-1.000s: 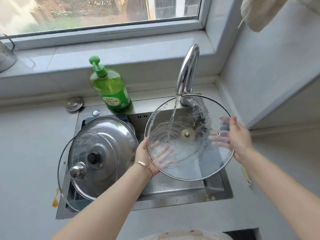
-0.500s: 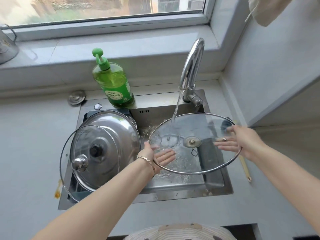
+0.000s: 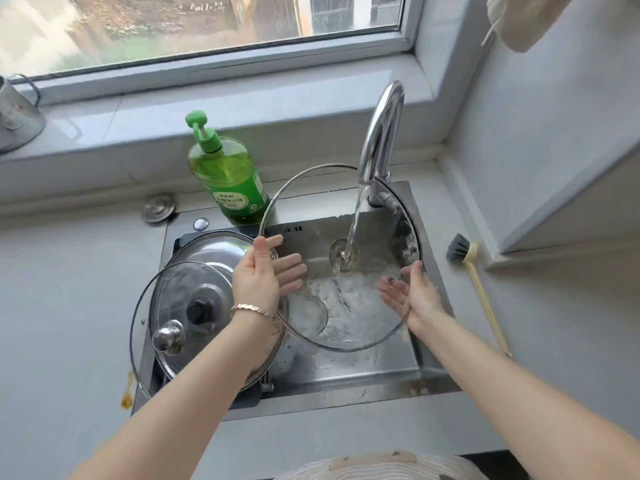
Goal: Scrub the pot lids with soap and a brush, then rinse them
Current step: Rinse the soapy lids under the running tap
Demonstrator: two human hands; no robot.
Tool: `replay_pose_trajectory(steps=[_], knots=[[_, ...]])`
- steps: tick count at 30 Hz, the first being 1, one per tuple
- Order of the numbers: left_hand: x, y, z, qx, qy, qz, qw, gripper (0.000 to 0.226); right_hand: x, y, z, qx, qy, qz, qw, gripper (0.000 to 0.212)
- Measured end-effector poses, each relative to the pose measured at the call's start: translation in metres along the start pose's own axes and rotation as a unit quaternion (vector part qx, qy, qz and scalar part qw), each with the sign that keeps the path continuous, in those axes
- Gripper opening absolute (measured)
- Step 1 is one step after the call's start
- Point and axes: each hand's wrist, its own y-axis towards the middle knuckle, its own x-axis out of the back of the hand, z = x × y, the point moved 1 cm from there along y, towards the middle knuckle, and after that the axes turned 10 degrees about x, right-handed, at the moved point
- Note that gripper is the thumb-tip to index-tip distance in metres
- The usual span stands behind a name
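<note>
Head view: the left hand (image 3: 263,271) and right hand (image 3: 412,296) are both flat with fingers straight. They press the rim of a big glass lid (image 3: 349,306) at 9 and 3 o'clock and hold it tilted over the sink (image 3: 346,386). Water (image 3: 356,220) from the tap (image 3: 381,140) strikes its centre and runs down, so this looks like the rinse of this lid. At 9 o'clock of the hands a knobbed lid (image 3: 166,299) leans over a steel lid (image 3: 214,251); whether those are scrubbed cannot be told. Soap (image 3: 228,178) stands at 11 o'clock. The brush (image 3: 464,254) lies idle on the bench (image 3: 52,306) at 3 o'clock.
</note>
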Motion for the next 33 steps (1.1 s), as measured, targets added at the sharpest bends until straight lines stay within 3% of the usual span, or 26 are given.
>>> replay_pose_trajectory(steps=[3, 6, 11, 15, 21, 25, 27, 30, 33], knots=[[0.004, 0.011, 0.012, 0.037, -0.041, 0.011, 0.998, 0.043, -0.001, 0.001, 0.023, 0.099, -0.046, -0.007, 0.994, 0.028], [-0.003, 0.017, 0.026, 0.138, -0.092, 0.021, 0.986, 0.047, 0.001, -0.002, 0.054, 0.183, -0.116, 0.003, 0.976, 0.028], [-0.023, 0.011, 0.048, 0.291, -0.134, 0.034, 0.947, 0.051, 0.005, -0.009, 0.092, 0.223, -0.225, 0.024, 0.948, 0.028], [-0.027, 0.005, 0.050, 0.330, -0.134, 0.045, 0.933, 0.048, 0.025, -0.004, 0.090, 0.140, -0.239, -0.006, 0.961, 0.021], [-0.008, 0.011, 0.040, 0.232, -0.138, 0.080, 0.960, 0.054, 0.050, -0.006, 0.038, -0.063, -0.140, -0.032, 0.988, 0.019], [-0.014, 0.012, 0.047, 0.220, -0.020, 0.118, 0.968, 0.007, 0.039, -0.014, 0.011, -0.138, -0.080, -0.031, 0.987, 0.023], [-0.023, 0.011, 0.050, 0.235, 0.026, 0.147, 0.961, 0.009, 0.028, -0.020, 0.002, -0.163, -0.066, -0.019, 0.984, 0.023], [-0.028, 0.008, 0.047, 0.269, -0.044, 0.150, 0.950, 0.008, 0.013, -0.028, -0.006, -0.198, -0.053, 0.000, 0.979, 0.025], [-0.024, 0.007, 0.053, 0.277, -0.048, 0.154, 0.947, 0.027, 0.004, -0.030, -0.014, -0.217, -0.027, 0.003, 0.976, 0.025]])
